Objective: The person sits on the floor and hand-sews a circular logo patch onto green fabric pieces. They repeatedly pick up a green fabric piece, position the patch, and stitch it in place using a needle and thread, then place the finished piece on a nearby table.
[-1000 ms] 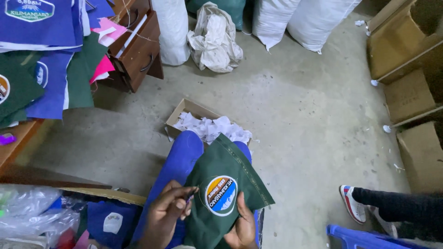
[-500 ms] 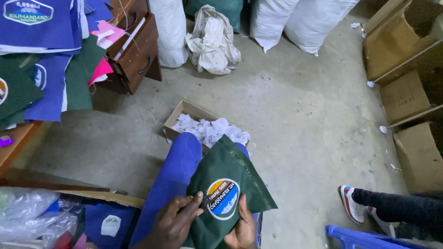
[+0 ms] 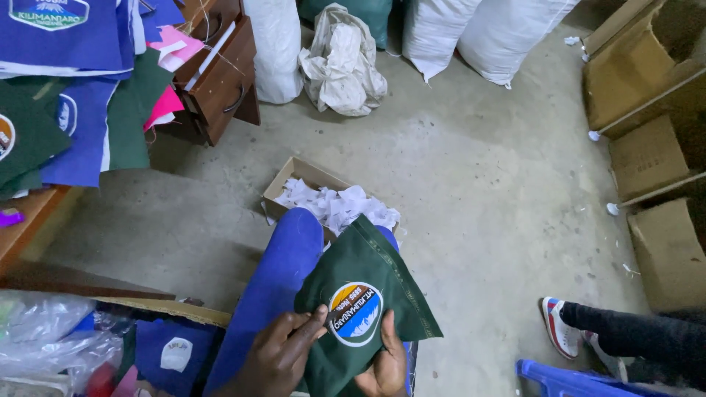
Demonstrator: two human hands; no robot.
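Fingers of both hands — left hand (image 3: 279, 356), right hand (image 3: 382, 364) — pinch green cloth (image 3: 368, 287).

There is just one camera. It sits on the person's head and looks down at the lap and the concrete floor (image 3: 456, 191). The left hand (image 3: 283, 356) and right hand (image 3: 384, 365) are very close, at the bottom edge. The white sacks (image 3: 485, 33) at the top are far away. No other view shares the scene.
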